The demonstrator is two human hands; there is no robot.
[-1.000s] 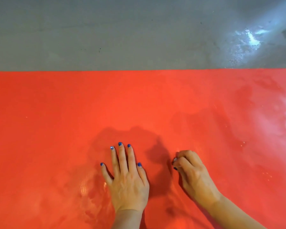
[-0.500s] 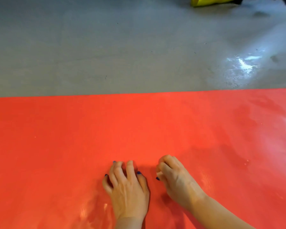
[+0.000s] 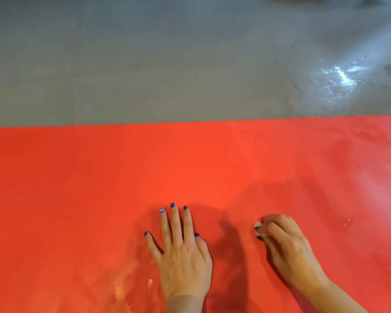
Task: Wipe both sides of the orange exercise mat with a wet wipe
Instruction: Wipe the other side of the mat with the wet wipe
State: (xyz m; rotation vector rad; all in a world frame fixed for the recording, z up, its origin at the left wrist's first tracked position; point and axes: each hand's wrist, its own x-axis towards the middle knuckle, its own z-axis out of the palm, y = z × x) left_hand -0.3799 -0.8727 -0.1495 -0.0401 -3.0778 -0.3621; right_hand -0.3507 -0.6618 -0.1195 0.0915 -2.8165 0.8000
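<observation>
The orange exercise mat point(image 3: 99, 188) lies flat and fills the lower half of the head view, its far edge running across the middle. My left hand point(image 3: 181, 251) rests palm down on the mat with straight, spread fingers. To its right, my right hand point(image 3: 287, 247) is curled around a small white wet wipe point(image 3: 257, 229). Only a corner of the wipe shows past the fingers, and it presses against the mat surface. Damp, shiny streaks show on the mat near both hands and at the right.
Grey concrete floor point(image 3: 145, 64) stretches beyond the mat's far edge, with a bright glare patch point(image 3: 341, 77) at the upper right. The mat runs past the left, right and near borders of the view.
My left hand's fingers went from curled to flat and spread. My right hand with the wipe slid right, away from the left hand. The view tilted down slightly.
</observation>
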